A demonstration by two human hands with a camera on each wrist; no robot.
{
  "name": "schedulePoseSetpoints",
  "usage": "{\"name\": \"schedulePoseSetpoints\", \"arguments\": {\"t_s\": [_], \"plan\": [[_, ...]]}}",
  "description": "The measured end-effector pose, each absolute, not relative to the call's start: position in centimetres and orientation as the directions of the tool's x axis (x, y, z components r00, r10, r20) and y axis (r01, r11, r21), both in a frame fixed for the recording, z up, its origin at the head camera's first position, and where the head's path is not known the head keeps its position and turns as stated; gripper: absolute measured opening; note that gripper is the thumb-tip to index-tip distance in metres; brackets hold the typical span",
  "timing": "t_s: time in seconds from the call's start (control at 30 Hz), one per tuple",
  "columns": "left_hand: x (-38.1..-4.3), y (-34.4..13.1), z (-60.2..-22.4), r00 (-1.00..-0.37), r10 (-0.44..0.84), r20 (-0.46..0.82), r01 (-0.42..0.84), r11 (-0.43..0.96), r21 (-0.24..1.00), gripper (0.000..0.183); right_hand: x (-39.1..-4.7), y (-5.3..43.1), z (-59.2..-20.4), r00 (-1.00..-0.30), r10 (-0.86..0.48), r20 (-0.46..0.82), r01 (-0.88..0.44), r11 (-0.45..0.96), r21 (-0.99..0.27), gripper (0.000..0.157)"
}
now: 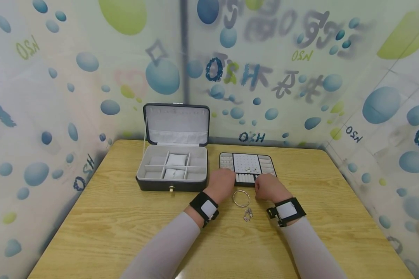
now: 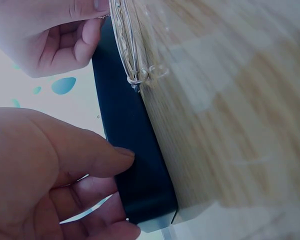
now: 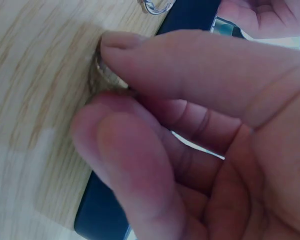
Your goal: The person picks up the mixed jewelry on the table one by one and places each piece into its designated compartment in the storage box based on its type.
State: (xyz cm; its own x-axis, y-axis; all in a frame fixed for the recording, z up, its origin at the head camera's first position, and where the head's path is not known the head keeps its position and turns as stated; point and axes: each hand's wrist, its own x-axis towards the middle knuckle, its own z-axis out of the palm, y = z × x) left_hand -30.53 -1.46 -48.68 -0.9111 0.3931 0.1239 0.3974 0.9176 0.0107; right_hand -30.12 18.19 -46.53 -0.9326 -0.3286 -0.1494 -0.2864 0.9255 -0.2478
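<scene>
The left hand [image 1: 223,182] grips the near left corner of the tray [image 1: 242,159], its thumb on the dark outer side. The right hand [image 1: 270,188], at the near right corner, pinches a small shiny trinket [image 3: 107,75] between thumb and fingertips; its exact kind is hard to tell. The tray lies flat on the worktop [image 1: 101,224], with a few small pieces [image 1: 248,170] on its white pad. Just in front, between the wrists, lie a bangle [image 1: 241,207] and, nearer the person, a silvery bracelet [image 1: 248,214]. Left of the tray stands a box [image 1: 153,185], lid [image 1: 177,124] raised, two white cushions [image 1: 176,159] in its middle compartments.
</scene>
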Motion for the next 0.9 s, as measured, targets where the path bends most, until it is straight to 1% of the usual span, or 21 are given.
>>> {"name": "schedulePoseSetpoints", "arguments": {"t_s": [0.17,0.33,0.47,0.73,0.9], "plan": [[-30.5,-1.5,-48.6,-0.911,0.394,0.125,0.398,0.917,0.007,0.013,-30.5,18.5,-46.7,-0.924,-0.341,-0.172,-0.283,0.914,-0.292,0.029],[-30.5,-1.5,-48.5,-0.913,0.391,0.115,0.395,0.919,0.010,0.012,-30.8,19.0,-46.5,-0.922,-0.324,-0.211,-0.226,0.895,-0.386,0.023],[-30.6,-1.4,-48.6,-0.913,0.393,0.114,0.396,0.918,0.012,0.013,-31.0,19.4,-46.3,-0.928,-0.305,-0.213,-0.196,0.888,-0.417,0.019],[-30.7,-1.4,-48.7,-0.912,0.391,0.123,0.395,0.918,0.008,0.012,-31.4,20.2,-46.0,-0.959,-0.234,-0.162,-0.135,0.876,-0.464,0.012],[-30.6,-1.5,-48.7,-0.912,0.390,0.125,0.395,0.919,0.014,0.012,-31.6,20.5,-45.9,-0.972,-0.223,-0.075,-0.167,0.880,-0.444,0.009]]}}
